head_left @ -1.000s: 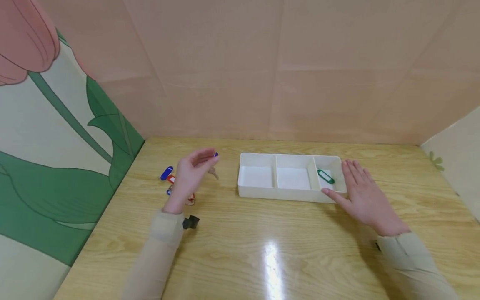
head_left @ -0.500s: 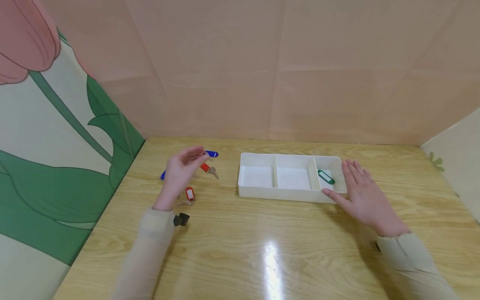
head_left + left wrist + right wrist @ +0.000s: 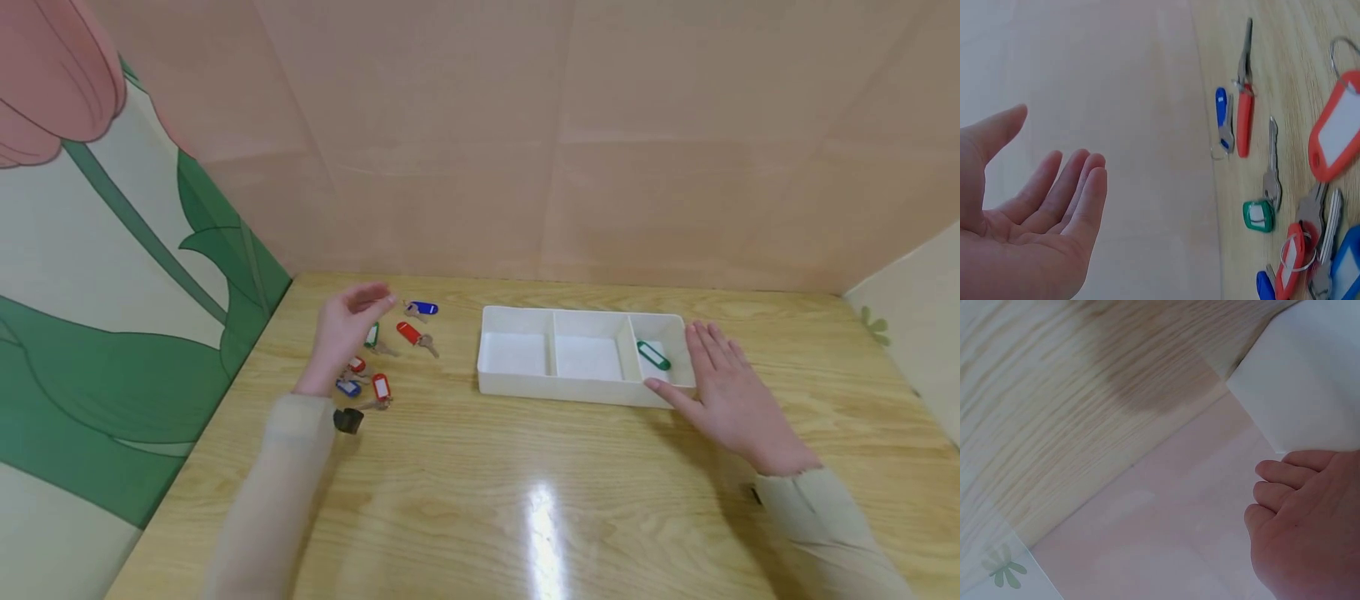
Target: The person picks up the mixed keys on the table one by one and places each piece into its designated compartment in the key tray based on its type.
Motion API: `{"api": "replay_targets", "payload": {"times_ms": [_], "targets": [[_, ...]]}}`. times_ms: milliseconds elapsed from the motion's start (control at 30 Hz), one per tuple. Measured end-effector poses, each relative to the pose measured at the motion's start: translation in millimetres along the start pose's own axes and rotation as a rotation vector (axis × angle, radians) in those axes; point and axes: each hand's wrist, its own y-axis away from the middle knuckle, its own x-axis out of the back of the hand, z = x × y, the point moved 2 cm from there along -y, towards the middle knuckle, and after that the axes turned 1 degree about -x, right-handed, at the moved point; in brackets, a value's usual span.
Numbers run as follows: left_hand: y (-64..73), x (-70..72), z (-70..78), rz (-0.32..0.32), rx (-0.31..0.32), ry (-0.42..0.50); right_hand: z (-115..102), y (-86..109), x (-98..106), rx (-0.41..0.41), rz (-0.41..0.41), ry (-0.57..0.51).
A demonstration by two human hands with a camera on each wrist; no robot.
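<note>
The smooth wooden table (image 3: 480, 483) lies under the white box (image 3: 517, 387) and around it on every side. The box, split into three compartments, looks like thin, stiff plastic: probably light, rigid-walled and quick to slide if nudged, so an end wall is a sound place to steady it.

The right hand (image 3: 731, 400) does this at the box's right end: fingers straight and side by side along that wall, thumb spread away to the front edge. The left hand (image 3: 345, 321) is raised to the left of the box, thumb well apart from softly bent fingers, pinching nothing.

One green tag (image 3: 654, 356) lies in the box's right compartment; whether a key hangs from it I cannot tell.

The other tags lie left of the box, near the left hand: a blue tag (image 3: 425, 307) level with its back edge, a plain red tag (image 3: 408, 333) nearer its front, a second green tag (image 3: 372, 335) farther out, and a labelled red tag (image 3: 382, 387) level with its front wall. They should be light, hard and slick, best pinched by the long edges.

Smallest is the metal key (image 3: 427, 341) by the plain red tag, likely to swing, so the flat tag offers the surer hold.
</note>
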Motion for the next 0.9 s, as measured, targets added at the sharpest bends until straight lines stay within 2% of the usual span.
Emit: {"api": "replay_targets", "payload": {"times_ms": [233, 533, 900], "targets": [[-8.5, 7.4, -3.5, 0.03, 0.065, -0.016, 0.6, 0.0, 0.2, 0.007, 0.009, 0.001], [-20.1, 14.0, -9.6, 0.036, 0.083, -0.068, 1.5, 0.2, -1.4, -0.005, 0.012, 0.001], [-26.1, 16.0, -24.0, 0.037, 0.131, -0.063, 2.1, 0.8, -1.7, -0.004, 0.011, -0.001]]}}
